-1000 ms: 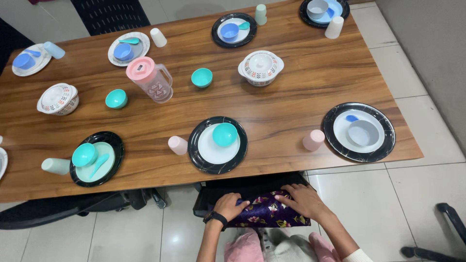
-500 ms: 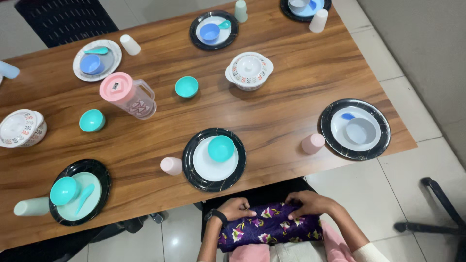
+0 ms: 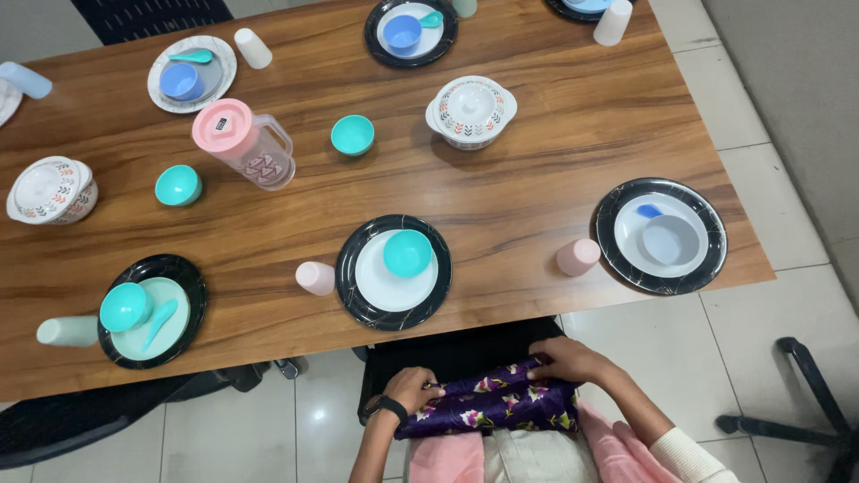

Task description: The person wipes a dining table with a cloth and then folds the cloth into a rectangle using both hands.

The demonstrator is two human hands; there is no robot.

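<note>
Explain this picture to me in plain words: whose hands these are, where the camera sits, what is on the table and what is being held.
There is no machine here. A person wears a camera on the head, so the view looks straight down at their own two hands. The left hand and right hand both grip a purple flowered cloth over the lap, below the edge of a wooden table. Right in front lies a black plate with a white plate and a teal bowl on it, and a pink cup beside it. Farther off stand a pink jug, a lidded white dish and more place settings.
</note>
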